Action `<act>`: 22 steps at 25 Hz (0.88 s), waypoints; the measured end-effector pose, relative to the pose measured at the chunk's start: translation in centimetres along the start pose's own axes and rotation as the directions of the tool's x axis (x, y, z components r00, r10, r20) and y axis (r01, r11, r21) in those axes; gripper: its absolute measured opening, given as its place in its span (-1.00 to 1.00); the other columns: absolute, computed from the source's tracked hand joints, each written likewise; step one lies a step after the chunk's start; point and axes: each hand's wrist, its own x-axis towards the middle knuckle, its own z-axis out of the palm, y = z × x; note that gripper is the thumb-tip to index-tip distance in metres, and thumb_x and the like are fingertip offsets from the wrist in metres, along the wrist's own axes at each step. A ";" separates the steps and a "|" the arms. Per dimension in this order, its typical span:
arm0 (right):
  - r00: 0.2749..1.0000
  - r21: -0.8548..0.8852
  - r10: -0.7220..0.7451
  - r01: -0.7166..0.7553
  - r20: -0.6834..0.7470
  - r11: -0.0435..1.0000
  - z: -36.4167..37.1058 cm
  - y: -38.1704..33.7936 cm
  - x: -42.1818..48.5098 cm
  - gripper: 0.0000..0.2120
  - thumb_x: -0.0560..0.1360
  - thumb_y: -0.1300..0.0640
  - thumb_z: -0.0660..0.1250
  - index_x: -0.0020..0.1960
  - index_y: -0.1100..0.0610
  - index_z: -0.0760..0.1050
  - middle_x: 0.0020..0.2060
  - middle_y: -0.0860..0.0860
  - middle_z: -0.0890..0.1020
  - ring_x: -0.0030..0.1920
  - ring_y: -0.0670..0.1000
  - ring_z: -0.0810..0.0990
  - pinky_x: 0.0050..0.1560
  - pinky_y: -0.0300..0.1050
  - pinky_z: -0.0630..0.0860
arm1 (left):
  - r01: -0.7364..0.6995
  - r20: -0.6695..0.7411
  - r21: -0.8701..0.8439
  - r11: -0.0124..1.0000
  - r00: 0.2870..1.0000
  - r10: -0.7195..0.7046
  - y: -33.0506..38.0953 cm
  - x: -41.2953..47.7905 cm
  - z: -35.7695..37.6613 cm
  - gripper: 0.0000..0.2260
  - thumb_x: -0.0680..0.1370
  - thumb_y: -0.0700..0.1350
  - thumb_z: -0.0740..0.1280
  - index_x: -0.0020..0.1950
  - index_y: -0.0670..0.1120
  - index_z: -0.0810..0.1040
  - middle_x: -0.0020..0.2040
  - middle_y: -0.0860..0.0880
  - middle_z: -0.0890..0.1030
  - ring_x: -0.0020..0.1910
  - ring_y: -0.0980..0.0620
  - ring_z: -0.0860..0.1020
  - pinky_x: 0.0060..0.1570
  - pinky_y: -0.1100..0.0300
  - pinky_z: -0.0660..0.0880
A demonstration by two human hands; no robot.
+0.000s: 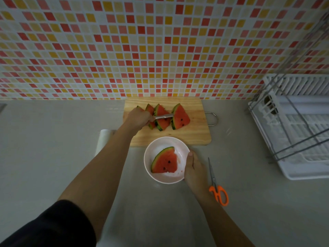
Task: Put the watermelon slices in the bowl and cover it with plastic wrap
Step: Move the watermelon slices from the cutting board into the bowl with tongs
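Note:
Several watermelon slices (179, 117) stand in a row on a wooden cutting board (194, 134) against the tiled wall. My left hand (138, 119) is over the left slices, shut on metal tongs (163, 116) whose serrated tips clamp the middle slice (161, 111). A white bowl (160, 145) sits just in front of the board with one slice (165, 161) lying flat in it. My right hand (193, 168) grips the bowl's right rim, thumb on the edge. A roll of plastic wrap (105, 138) lies left of the board, partly hidden by my left forearm.
Orange-handled scissors (218, 186) lie on the grey counter right of the bowl. A white dish rack with a wire frame (293, 125) stands at the far right. The board's metal handle (212, 118) sticks out to its right.

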 end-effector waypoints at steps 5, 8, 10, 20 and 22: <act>1.000 -0.012 0.007 -0.007 -0.005 1.000 0.0 0.1 0.1 -0.69 0.61 -0.03 -0.02 0.08 -0.04 0.48 -0.27 -0.21 0.51 -0.21 -0.22 0.49 -0.26 -0.33 0.35 | -0.041 -0.063 -0.065 0.997 0.997 0.036 0.2 -0.2 -0.7 -0.85 0.36 -0.18 0.41 -0.32 -0.19 0.47 -0.38 -0.10 0.40 -0.49 0.01 0.25 -0.48 0.21 0.17; 1.000 -0.014 0.012 -0.012 -0.018 1.000 0.1 0.0 0.1 -0.71 0.61 -0.03 -0.02 0.05 -0.06 0.48 -0.28 -0.24 0.50 -0.23 -0.21 0.47 -0.26 -0.31 0.33 | -0.055 -0.054 -0.140 0.989 0.997 0.048 0.3 -1.2 -2.2 -0.87 0.39 -0.19 0.40 -0.27 -0.20 0.49 -0.38 -0.10 0.37 -0.51 0.03 0.22 -0.51 0.22 0.15; 1.000 0.004 0.016 -0.016 -0.015 1.000 0.1 0.0 0.0 -0.69 0.61 -0.05 -0.03 0.06 -0.07 0.48 -0.26 -0.23 0.53 -0.20 -0.15 0.51 -0.21 -0.24 0.38 | -0.063 -0.018 -0.182 0.981 0.998 0.061 -0.4 -2.7 -3.4 -0.86 0.38 -0.17 0.39 -0.29 -0.23 0.54 -0.41 -0.08 0.36 -0.53 0.05 0.20 -0.55 0.25 0.13; 0.991 0.011 0.121 -0.121 -0.049 0.993 0.6 0.1 0.3 -0.45 0.58 -0.15 -0.11 0.18 0.15 0.52 0.05 0.17 0.62 0.10 0.20 0.55 0.09 0.01 0.43 | -0.177 0.175 0.223 0.959 0.975 0.140 -7.3 -9.5 -4.2 -0.89 0.45 -0.20 0.39 -0.19 -0.10 0.72 -0.46 0.10 0.57 -0.43 0.23 0.49 -0.40 0.40 0.40; 0.994 -0.018 0.103 -0.104 -0.047 0.994 0.5 0.0 0.4 -0.49 0.60 -0.11 -0.09 0.18 0.15 0.51 0.12 0.22 0.60 0.14 0.23 0.53 0.10 -0.01 0.39 | -0.278 0.221 0.441 0.854 0.955 0.197 -6.3 -9.8 -3.3 -0.84 0.47 -0.10 0.36 -0.13 -0.11 0.72 -0.28 0.00 0.65 -0.22 0.10 0.57 -0.17 0.23 0.50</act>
